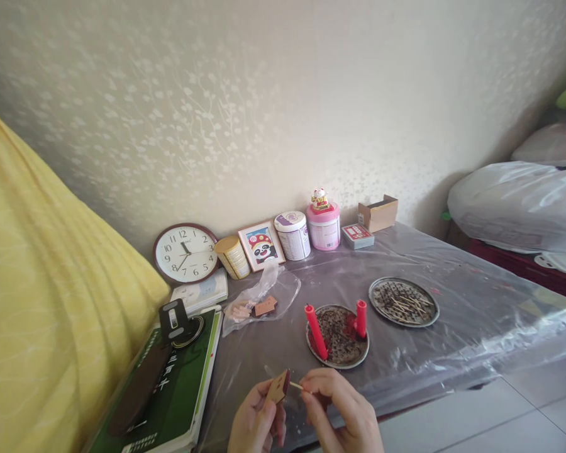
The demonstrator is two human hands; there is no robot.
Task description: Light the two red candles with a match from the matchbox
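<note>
Head view: both hands are meeting at the bottom edge of the frame, above the near edge of the counter.
Left hand: it is curling narrowly around a small brown matchbox, pinching it by the lower end and tilting it so that its dark side is facing the other hand.
Right hand: its thumb and fingertips are closing tightly on the right end of a thin match.
Match axis: it is lying almost level, running left to right, with the free end pointing at the matchbox.
Key relation: the match tip is sitting just beside the dark side of the matchbox, so the right hand is the one bringing the stick to the box.
Beyond the hands: a round metal plate is sitting straight ahead, carrying a leaning left candle and a more upright right candle. The left candle is the nearer one to the match.
Further off: a second plate of scattered sticks is lying to the right and behind, well apart from the hands.
Hard to make out: whether the tip is actually touching the box, and whether the match has a head, is too small to tell. Both wrists are being cut off by the frame, and the palms are facing away from the camera.
</note>
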